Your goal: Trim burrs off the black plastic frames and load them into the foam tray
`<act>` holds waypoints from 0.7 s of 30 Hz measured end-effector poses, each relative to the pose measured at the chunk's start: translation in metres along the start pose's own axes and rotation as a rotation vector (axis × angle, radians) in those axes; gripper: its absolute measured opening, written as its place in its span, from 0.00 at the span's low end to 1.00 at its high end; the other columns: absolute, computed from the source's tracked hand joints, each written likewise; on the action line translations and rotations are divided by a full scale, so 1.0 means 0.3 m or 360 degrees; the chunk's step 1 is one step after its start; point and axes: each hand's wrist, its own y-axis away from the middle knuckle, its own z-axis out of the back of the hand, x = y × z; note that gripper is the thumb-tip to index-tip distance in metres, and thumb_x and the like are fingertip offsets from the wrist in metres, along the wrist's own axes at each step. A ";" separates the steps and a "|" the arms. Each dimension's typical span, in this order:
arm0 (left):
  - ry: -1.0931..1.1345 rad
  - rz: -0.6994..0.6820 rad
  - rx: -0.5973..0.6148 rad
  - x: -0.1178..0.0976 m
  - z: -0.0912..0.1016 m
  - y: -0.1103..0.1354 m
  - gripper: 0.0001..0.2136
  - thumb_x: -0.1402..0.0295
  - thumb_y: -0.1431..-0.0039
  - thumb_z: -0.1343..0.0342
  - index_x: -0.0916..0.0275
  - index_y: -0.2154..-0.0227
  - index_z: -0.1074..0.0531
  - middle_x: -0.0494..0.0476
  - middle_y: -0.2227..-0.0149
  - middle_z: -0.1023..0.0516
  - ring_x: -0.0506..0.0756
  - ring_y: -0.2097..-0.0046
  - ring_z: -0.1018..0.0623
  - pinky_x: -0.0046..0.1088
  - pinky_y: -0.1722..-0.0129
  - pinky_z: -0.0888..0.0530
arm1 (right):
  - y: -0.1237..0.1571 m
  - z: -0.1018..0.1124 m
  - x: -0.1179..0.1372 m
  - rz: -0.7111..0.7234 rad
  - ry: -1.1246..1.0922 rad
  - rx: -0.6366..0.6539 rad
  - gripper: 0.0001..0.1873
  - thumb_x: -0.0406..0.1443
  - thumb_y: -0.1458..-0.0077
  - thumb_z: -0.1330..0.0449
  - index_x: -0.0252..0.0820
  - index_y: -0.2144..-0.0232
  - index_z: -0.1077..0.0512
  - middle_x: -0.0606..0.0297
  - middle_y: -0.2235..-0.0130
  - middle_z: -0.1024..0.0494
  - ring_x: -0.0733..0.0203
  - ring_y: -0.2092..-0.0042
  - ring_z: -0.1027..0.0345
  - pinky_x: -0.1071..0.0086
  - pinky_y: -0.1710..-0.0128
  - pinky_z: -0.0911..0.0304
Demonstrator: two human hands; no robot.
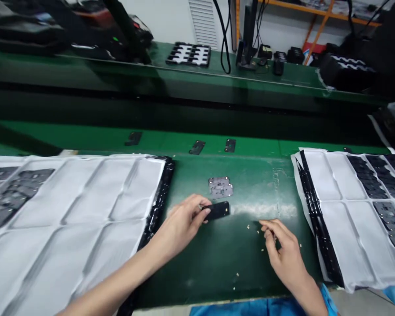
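My left hand [187, 217] is closed on one end of a small black plastic plate [219, 210], which it keeps tilted above the green tabletop. Just beyond that plate lie two flat grey-black parts [220, 188], partly overlapping. My right hand [281, 248] is low over the table on the right, its fingers drawn together in a pinch; whatever may be between the fingertips is too small to make out. Around it several tiny pale pieces [248, 227] are scattered on the tabletop.
A white-lined tray [85, 184] with dark parts stands at the left, and a similar tray [335, 224] at the right. Several dark parts [197, 147] lie on the green strip behind. On the raised shelf sit a black-and-white tray [189, 55] and cables [224, 39].
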 end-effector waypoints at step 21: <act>-0.0877 0.0118 -0.0233 -0.117 0.034 -0.546 0.18 0.57 0.28 0.49 0.66 0.50 0.24 0.69 0.45 0.24 0.68 0.46 0.20 0.40 0.48 0.25 | 0.036 -0.041 -0.085 0.0157 0.0030 -0.0057 0.29 0.19 0.41 0.52 0.44 0.50 0.20 0.52 0.39 0.22 0.48 0.32 0.34 0.50 0.37 0.30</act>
